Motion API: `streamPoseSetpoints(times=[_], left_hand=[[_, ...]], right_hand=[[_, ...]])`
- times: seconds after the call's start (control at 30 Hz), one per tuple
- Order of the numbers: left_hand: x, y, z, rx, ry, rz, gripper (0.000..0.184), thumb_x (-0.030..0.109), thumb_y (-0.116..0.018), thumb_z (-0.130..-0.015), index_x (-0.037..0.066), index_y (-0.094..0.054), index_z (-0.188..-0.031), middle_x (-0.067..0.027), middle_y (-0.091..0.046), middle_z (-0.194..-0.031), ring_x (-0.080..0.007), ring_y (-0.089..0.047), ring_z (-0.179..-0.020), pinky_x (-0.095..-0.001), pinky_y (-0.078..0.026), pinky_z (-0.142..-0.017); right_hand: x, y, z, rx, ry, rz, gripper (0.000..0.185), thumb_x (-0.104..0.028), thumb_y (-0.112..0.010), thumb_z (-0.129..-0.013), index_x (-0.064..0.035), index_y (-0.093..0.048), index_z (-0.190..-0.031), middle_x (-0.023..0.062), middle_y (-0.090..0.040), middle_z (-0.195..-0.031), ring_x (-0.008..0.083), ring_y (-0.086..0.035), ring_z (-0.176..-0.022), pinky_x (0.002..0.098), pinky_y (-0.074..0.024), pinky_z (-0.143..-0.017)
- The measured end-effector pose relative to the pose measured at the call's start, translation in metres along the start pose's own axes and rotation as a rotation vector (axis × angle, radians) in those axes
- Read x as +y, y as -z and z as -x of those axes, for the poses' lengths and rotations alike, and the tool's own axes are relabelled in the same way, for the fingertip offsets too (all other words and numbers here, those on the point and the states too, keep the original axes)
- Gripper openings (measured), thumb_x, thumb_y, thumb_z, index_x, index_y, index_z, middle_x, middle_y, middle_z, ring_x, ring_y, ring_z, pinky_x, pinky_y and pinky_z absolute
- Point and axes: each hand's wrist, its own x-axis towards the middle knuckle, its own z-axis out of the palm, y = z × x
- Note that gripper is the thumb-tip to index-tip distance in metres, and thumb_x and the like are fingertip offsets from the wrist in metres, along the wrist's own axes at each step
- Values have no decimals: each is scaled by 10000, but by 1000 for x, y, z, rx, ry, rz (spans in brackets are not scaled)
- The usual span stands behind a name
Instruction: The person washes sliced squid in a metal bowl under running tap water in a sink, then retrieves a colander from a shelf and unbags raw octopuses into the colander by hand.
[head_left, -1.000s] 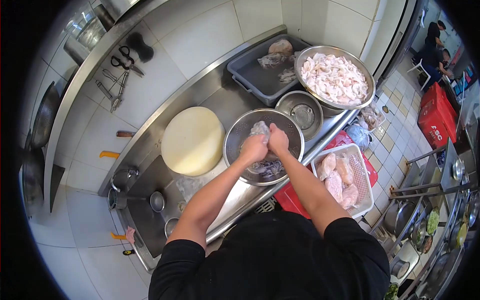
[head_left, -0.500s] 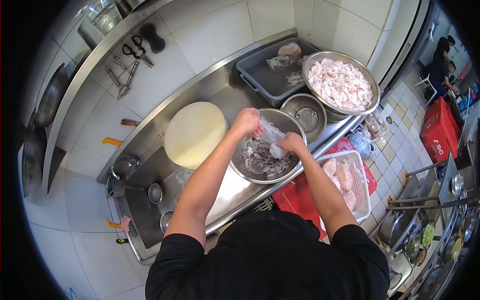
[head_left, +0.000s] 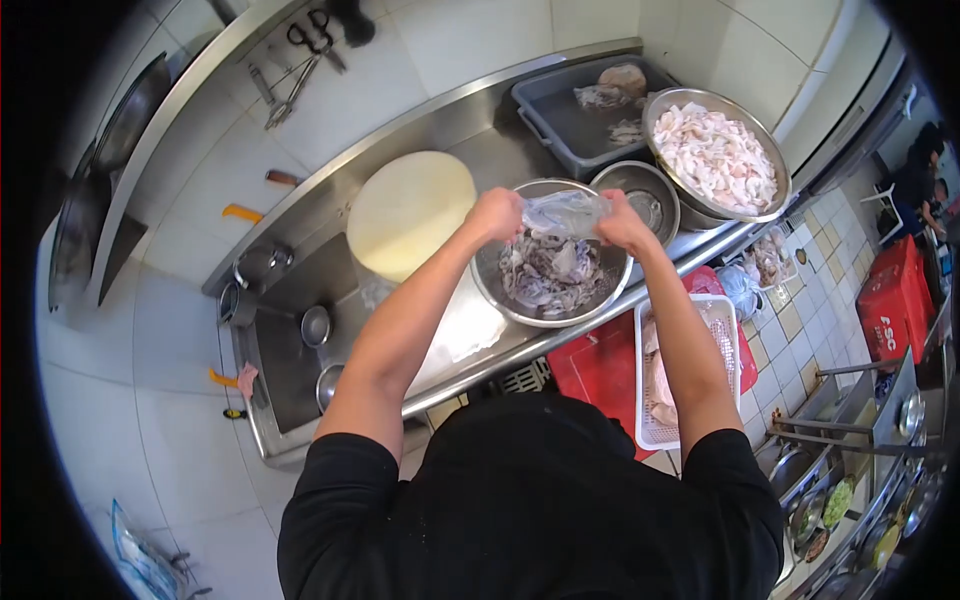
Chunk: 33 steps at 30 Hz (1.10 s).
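A clear plastic bag [head_left: 562,213] is stretched between my two hands, over the far side of a metal bowl [head_left: 487,288]. My left hand [head_left: 497,214] is closed on the bag's left end, and my right hand [head_left: 625,222] grips its right end. Below the bag, the bowl holds a heap of wet grey-and-white pieces that look like squid or tripe [head_left: 555,275]. To the left of my left hand lies a thick round cutting board [head_left: 412,215]. Just beyond my right hand sits a smaller metal bowl [head_left: 640,183].
A large bowl [head_left: 785,190] of pale meat strips and a grey tub [head_left: 545,135] stand at the right end of the steel counter. Below the counter edge is a white basket [head_left: 643,420] with pale meat. A sink [head_left: 285,370] lies left.
The bag has been raised and stretched out between both hands. A larger heap of grey pieces now shows in the bowl. The camera view has shifted slightly.
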Motion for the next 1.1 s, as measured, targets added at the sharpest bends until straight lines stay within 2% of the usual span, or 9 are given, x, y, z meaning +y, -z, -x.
streamPoseSetpoints(times=[0.07,0.17,0.27,0.33,0.43,0.53,0.73,0.9,1.1], left_hand=[[-1,3,6,204,-57,-320,422,365,-568,-1005,30,-723,-801,-105,-679,-640,-247,-671,-556,-420,-560,-631],[-7,4,26,168,-46,-553,424,340,-553,-1011,4,-706,-802,-153,-696,-716,-270,-673,-565,-422,-567,-666],[-21,-3,23,-101,142,-343,417,327,-568,-1003,-12,-734,-827,-176,-736,-849,-335,-701,-654,-448,-583,-710],[-52,-19,13,-203,273,229,386,309,-537,-1041,8,-710,-873,-123,-733,-810,-218,-692,-624,-350,-569,-584],[-53,-43,16,-252,480,702,360,343,-525,-1058,42,-678,-934,-76,-707,-758,-157,-651,-565,-290,-540,-510],[-50,-55,9,-227,559,869,360,384,-522,-1060,58,-646,-972,-56,-687,-757,-147,-625,-544,-276,-524,-482],[-78,-18,5,-36,724,1095,351,381,-512,-1061,67,-626,-951,-27,-651,-705,-128,-604,-529,-268,-503,-440],[-73,-4,30,-99,530,946,225,216,-472,-1041,37,-608,-1029,-85,-704,-836,-159,-617,-518,-278,-527,-461],[-69,-5,58,-46,326,849,194,174,-526,-1019,24,-598,-1118,-99,-690,-860,-165,-637,-563,-272,-541,-489]], right_hand=[[9,-5,-10,53,57,116,662,-85,-629,-766,-4,-464,-1402,288,-680,-1126,408,-683,-1030,412,-536,-902],[18,-16,-11,60,104,275,689,-119,-645,-757,-16,-464,-1414,313,-658,-1160,465,-654,-1071,443,-514,-960],[19,-28,-12,113,174,388,699,-168,-690,-746,-20,-483,-1396,303,-608,-1259,497,-606,-1133,462,-487,-1015],[29,-49,1,268,231,453,703,-202,-742,-729,-20,-508,-1367,268,-588,-1293,479,-592,-1134,458,-489,-1016],[-11,-67,55,44,281,570,772,-262,-801,-704,-33,-503,-1379,219,-498,-1404,452,-501,-1260,484,-429,-1084],[17,-117,53,140,362,741,656,-264,-791,-755,-29,-557,-1321,231,-603,-1285,439,-585,-1166,476,-479,-1021],[20,-83,11,170,487,379,213,-203,-690,-859,-45,-711,-1000,227,-712,-878,434,-691,-866,496,-547,-817],[-31,-47,14,44,673,682,129,-215,-681,-872,-108,-732,-924,139,-729,-908,380,-690,-910,489,-527,-863],[-41,-69,26,78,523,667,120,-235,-683,-869,-139,-740,-912,76,-725,-915,338,-659,-1015,506,-492,-838]])
